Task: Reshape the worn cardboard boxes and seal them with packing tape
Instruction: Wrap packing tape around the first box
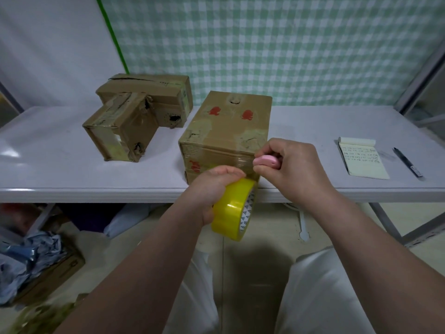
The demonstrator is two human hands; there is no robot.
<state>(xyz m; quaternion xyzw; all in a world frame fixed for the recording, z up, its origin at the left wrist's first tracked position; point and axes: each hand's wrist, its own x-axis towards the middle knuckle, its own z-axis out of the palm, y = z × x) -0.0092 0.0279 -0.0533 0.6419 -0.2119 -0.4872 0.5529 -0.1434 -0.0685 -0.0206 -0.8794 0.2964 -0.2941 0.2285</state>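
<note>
Head view: tape roll and cutter meet at the front face of the near box.

Box (228,131) stands on the counter (72,169) at its front edge, its front face banded with clear tape. Left hand (214,189) grips the yellow tape roll (232,208), held just below and in front of the box's lower right corner. Right hand (296,165) is curled round a pink cutter (265,161), tip pointing left, just above the roll. The likely next move is a cut, and the right hand is nearer. Two taped boxes (120,131) sit well apart, rear left.
</note>
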